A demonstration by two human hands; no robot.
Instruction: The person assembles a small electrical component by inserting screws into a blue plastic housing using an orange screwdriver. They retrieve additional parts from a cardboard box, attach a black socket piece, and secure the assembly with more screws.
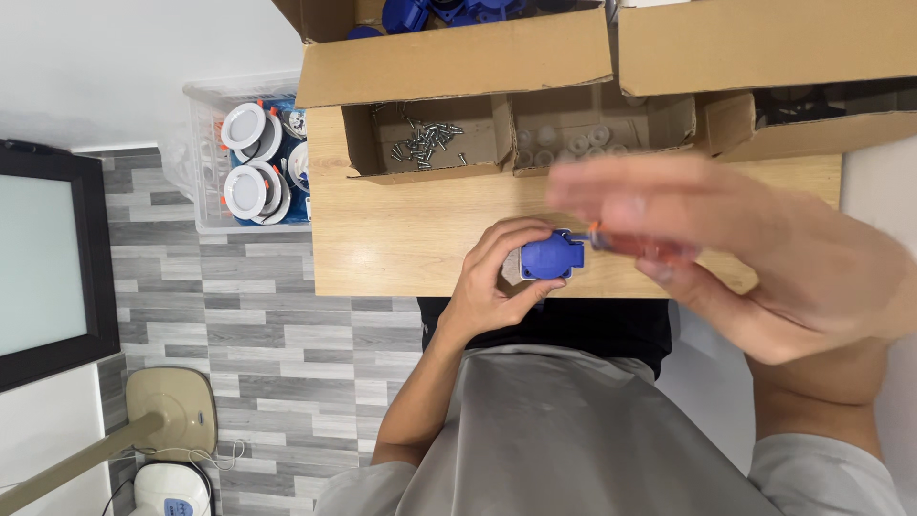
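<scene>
Table (401, 248): light wood, the landmark; cardboard boxes (458, 57) line its far edge, one tray holding loose screws (425, 143).
Right hand (764, 258): blurred, raised nearer the camera, fingers curled round an orange-handled screwdriver (640, 244) — its long axis runs sideways, tip pointing left.
Left hand (492, 282): at the table's near edge, fingers wrapped round the socket.
Blue socket (552, 256): on the table, just left of the tip — touching or not, unclear.

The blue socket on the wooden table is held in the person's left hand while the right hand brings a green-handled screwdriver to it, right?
Not quite. The head view shows the screwdriver in the right hand has an orange-red handle, not green. The rest holds: the left hand grips the blue socket on the wooden table.
</scene>
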